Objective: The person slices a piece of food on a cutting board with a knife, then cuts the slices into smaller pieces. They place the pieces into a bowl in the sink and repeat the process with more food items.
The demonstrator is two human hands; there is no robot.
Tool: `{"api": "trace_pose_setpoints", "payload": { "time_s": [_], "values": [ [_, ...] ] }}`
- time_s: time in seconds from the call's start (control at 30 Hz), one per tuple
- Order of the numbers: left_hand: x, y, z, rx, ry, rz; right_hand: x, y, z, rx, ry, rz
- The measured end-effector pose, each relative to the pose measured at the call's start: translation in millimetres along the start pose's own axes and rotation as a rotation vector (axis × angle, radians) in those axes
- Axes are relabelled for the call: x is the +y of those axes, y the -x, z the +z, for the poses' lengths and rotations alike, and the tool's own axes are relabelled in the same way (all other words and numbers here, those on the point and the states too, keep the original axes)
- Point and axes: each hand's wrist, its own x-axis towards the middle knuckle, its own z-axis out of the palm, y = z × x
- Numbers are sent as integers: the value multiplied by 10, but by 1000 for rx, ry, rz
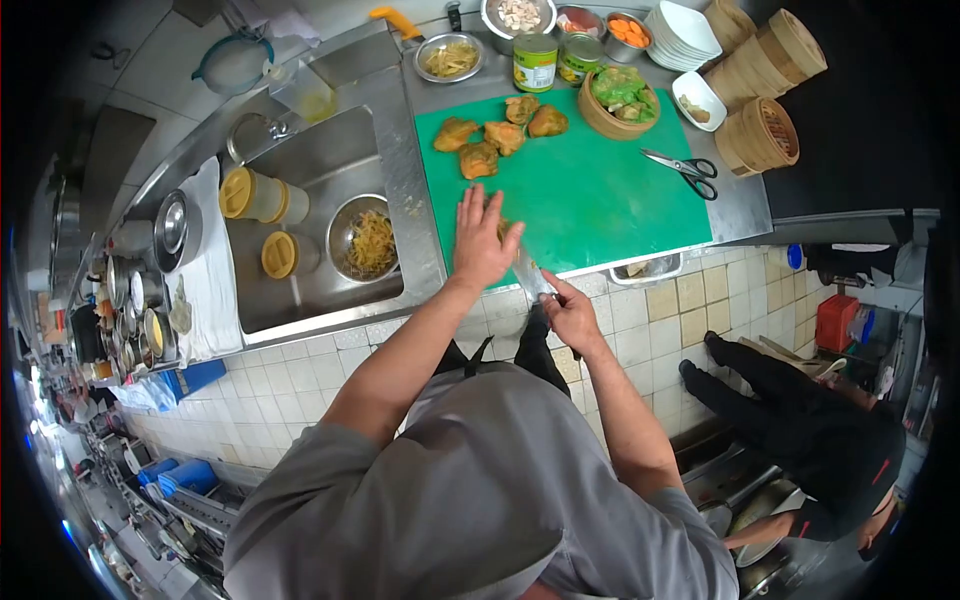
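Note:
My left hand (pixel 482 240) lies over the front left of a green cutting board (pixel 600 215), fingers stretched and spread. Whatever is under the palm is mostly hidden; a bit of yellowish brown shows beside the thumb. My right hand (pixel 572 320) is closed round the handle of a knife (pixel 528 272), whose broad blade crosses the board's front edge close to my left thumb. Beyond my left fingertips sit several golden-brown lumps of food (pixel 503 138). Black-handled scissors (pixel 685 172) rest at the board's right side, and a bamboo steamer (pixel 606 122) with green leaves stands at its back.
Left of the board is a steel sink (pixel 330 305) with a colander (pixel 364 240) of yellow strips and yellow-lidded containers (pixel 280 256). Cans (pixel 534 65), bowls, white dishes (pixel 685 35) and stacked steamers (pixel 768 60) line the back. A co-worker (pixel 815 430) in black stands at right.

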Motion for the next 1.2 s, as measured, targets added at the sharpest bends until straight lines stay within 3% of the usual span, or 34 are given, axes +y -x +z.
{"api": "trace_pose_setpoints", "payload": {
  "time_s": [0.17, 0.3, 0.57, 0.67, 0.77, 0.93, 1.13, 1.2],
  "values": [
    [134, 215, 16, -60, 67, -49, -2, 41, 193, 9, -35, -68],
    [120, 273, 19, -6, 64, -92, -19, 46, 338, 23, 71, -106],
    [9, 305, 94, 92, 99, -158, -51, 76, 598, 7, -5, -76],
    [-50, 279, -2, 145, 141, -175, -172, 79, 617, -19, 63, -98],
    [-187, 258, -245, 262, 180, -190, -716, 162, 753, -72, 165, -175],
    [-667, 183, -999, 308, 239, -343, -1485, -64, 1169, -229, 447, -254],
    [-1597, 365, -1254, 253, 147, -422, -1838, -697, 2015, -432, 607, -323],
    [-1928, 393, -1197, 192, 100, -568, -1769, -939, 2237, -450, 752, -491]
  ]
}}
